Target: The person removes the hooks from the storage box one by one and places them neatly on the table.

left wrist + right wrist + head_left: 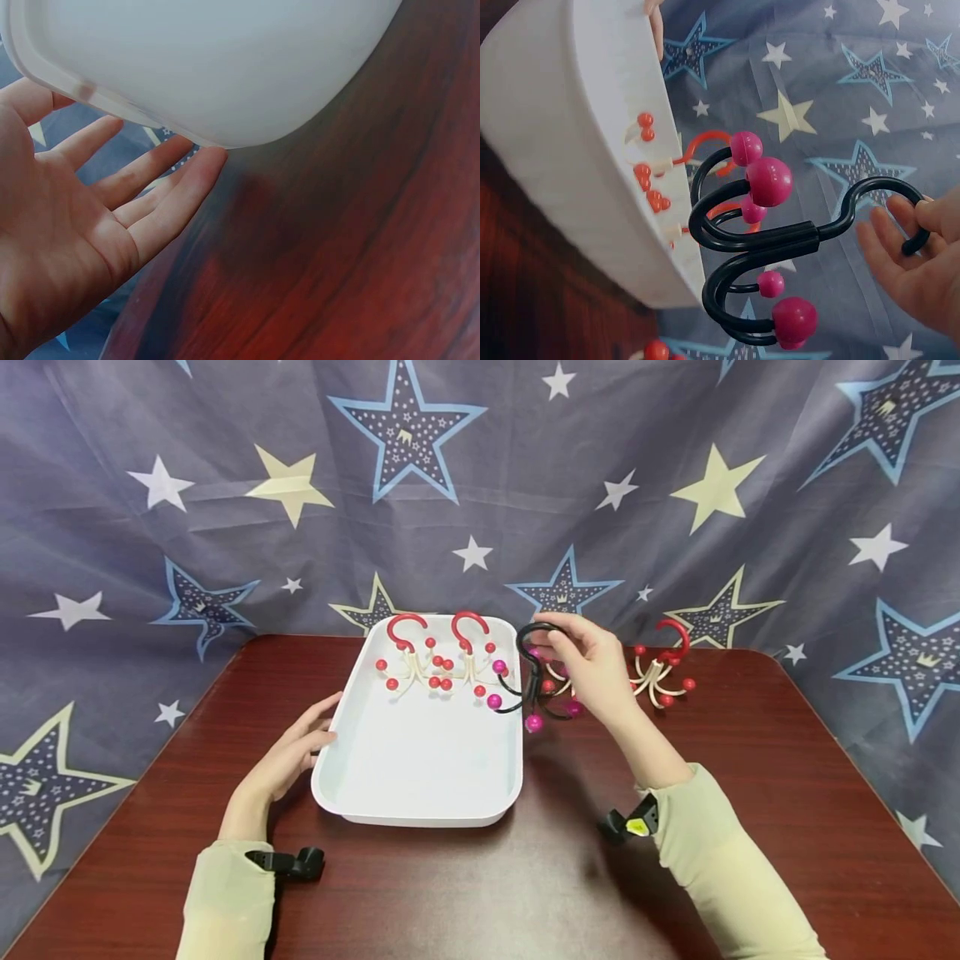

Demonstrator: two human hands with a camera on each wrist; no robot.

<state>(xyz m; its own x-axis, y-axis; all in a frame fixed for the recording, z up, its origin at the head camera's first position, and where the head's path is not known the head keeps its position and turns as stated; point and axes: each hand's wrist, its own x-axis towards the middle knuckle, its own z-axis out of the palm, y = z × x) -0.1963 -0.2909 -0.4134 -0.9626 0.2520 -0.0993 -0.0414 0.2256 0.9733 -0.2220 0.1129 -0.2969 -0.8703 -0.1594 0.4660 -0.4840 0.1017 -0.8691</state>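
Observation:
My right hand (592,664) pinches the curved top of a black multi-arm hanger hook (780,244) with pink ball tips. It hangs above the right rim of a white tray (427,768). At the tray's left side, my left hand (288,752) touches the edge with extended fingers, as the left wrist view shows up close. Inside the tray's far end are two cream multi-arm hanger hooks with red hooks and red balls, one on the left (411,664) and one beside it (470,664).
On the table (750,793), right of the tray, lies another cream-and-red hanger hook (657,675). More cream arms with red balls (548,686) show behind the black one, partly hidden. A star-patterned cloth (517,510) hangs along the back edge.

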